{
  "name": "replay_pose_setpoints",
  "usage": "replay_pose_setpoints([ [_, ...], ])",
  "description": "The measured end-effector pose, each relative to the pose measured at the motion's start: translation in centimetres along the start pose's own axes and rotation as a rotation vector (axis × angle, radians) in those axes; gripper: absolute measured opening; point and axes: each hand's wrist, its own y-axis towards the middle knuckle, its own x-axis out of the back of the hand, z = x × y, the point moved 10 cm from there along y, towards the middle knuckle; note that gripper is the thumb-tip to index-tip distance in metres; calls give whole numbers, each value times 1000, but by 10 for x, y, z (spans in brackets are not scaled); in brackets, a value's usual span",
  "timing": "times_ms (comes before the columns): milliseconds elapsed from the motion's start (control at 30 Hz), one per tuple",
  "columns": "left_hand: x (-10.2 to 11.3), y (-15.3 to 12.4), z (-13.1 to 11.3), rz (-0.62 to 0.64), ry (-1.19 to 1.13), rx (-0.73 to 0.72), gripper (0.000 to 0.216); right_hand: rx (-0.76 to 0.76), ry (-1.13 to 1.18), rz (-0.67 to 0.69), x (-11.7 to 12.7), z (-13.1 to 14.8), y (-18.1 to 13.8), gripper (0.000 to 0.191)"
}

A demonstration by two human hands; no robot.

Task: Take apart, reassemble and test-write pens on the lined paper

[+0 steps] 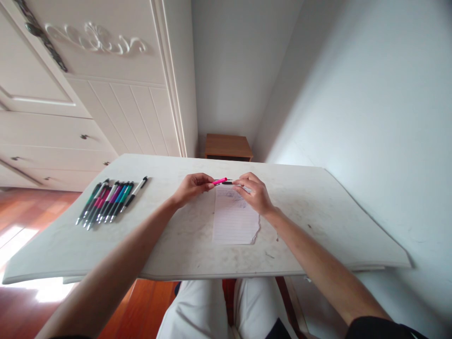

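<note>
Above the top of a lined sheet of paper (pixel 235 226), my two hands are close together. My left hand (pixel 193 187) is closed in a pinch on a bright pink pen barrel (pixel 221 181), whose end points right. From the opposite side, my right hand (pixel 254 192) pinches a dark pen part (pixel 227 182), just below and beside the pink barrel. Whether the two pieces touch is too small to tell. Scribbled ink marks the upper part of the paper, and its lower right edge is torn.
On the left of the white table (pixel 303 221) lies a row of several click pens (pixel 106 202) in green, pink, purple, blue and white with black grips. A white cabinet (pixel 130 113) stands behind left, a brown wooden stand (pixel 229 146) beyond the table, a wall (pixel 370 117) to the right.
</note>
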Motion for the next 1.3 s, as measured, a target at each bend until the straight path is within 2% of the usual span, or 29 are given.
replay_pose_setpoints([
  [167, 6, 0, -5, -42, -10, -9, 44, -42, -94, -51, 7, -21, -1, 16],
  [433, 23, 4, -1, -123, -12, -45, 42, -84, -202, 27, 2, -44, 0, 18],
  [733, 33, 5, 0, -185, -48, -31, 42, -79, -411, 276, -28, -59, 23, 17],
  [1000, 46, 5, -2, -274, 57, -59, 43, -29, -510, 621, -69, -59, 48, 13],
  [1167, 58, 6, -1, -370, 218, -77, 31, 28, -630, 735, -83, -56, 52, 17],
  [1300, 60, 7, 0, -382, 283, -80, 26, 77, -715, 795, -90, -47, 52, 21],
])
